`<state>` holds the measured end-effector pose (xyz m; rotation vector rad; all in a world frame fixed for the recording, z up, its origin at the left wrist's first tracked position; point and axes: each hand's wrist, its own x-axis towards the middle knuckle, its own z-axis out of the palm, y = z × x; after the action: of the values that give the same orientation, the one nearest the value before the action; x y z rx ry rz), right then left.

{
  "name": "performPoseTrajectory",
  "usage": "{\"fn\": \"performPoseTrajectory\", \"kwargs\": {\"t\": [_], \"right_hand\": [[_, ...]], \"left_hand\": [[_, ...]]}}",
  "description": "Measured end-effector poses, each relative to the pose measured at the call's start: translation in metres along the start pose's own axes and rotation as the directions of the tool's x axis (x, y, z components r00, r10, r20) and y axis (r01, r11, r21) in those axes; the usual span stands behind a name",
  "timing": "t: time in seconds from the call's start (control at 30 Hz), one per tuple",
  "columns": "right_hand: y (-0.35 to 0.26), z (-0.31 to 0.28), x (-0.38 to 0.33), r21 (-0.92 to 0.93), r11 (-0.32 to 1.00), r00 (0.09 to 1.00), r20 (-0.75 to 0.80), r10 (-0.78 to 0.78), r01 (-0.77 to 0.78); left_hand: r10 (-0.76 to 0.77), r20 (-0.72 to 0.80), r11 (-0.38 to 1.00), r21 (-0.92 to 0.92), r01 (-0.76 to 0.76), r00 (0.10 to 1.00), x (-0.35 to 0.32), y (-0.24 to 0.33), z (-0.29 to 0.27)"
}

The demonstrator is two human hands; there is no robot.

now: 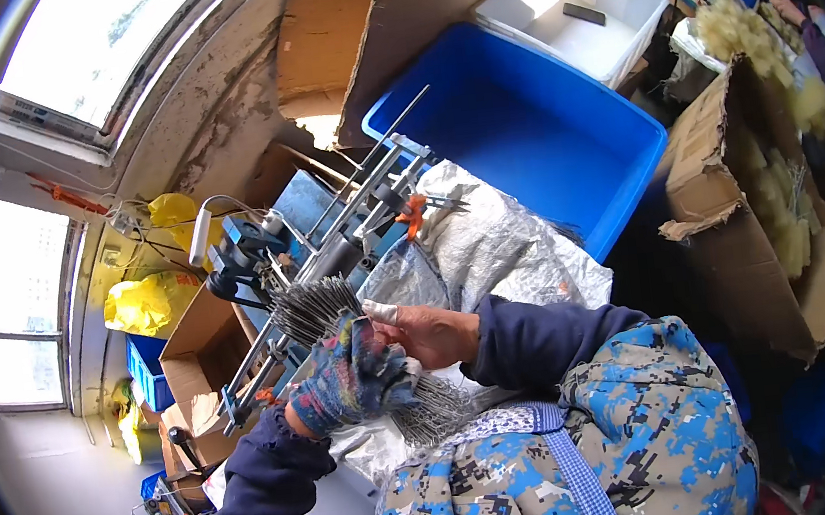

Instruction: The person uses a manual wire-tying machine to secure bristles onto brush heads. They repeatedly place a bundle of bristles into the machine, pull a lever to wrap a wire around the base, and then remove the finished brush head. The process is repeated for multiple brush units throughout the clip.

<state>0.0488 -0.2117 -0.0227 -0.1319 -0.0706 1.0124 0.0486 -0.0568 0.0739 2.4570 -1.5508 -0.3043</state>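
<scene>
A thick bundle of thin grey metal wires [314, 310] is gripped in front of my body. Their ends fan out above my hands, and the lower part of the bundle [433, 412] shows beneath them. My left hand [354, 372], in a paint-stained knitted glove, is closed around its middle. Bare, with white tape on a finger, my right hand [428, 332] presses against the bundle from the right side, its fingers partly hidden behind the glove. Just beyond the wires is a bench machine with metal rails [337, 255] and an orange clamp [413, 217].
A large blue tub [530, 134] stands beyond a white woven sack [491, 239], with a white bin [578, 14] behind it. At right, a torn cardboard box [730, 214] holds yellowish fibre [779, 209]. Windows line the left wall. Another person's hand [789, 9] shows at far right.
</scene>
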Motion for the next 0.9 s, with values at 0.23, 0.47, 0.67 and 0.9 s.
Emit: {"fn": "performPoseTrajectory", "kwargs": {"t": [0.23,0.47,0.67,0.9], "right_hand": [[-0.051,-0.027,-0.063,-0.781,0.468,0.734,-0.019,-0.679,0.413],[-0.107,0.038,-0.111,-0.952,0.090,0.429,0.047,-0.902,0.292],[-0.185,0.012,-0.133,-0.695,0.609,0.721,-0.189,-0.667,0.381],[-0.222,-0.005,-0.133,-0.548,0.781,0.724,-0.403,-0.560,0.299]], "left_hand": [[-0.431,-0.276,0.754,-0.633,0.175,0.859,0.101,0.001,-0.006],[-0.525,-0.038,0.045,-0.999,-0.017,0.851,0.198,-0.004,0.011],[-0.518,0.056,0.140,-0.979,0.149,0.854,0.259,-0.038,0.047],[-0.285,-0.041,0.520,-0.846,0.119,0.958,0.289,-0.060,0.044]]}}
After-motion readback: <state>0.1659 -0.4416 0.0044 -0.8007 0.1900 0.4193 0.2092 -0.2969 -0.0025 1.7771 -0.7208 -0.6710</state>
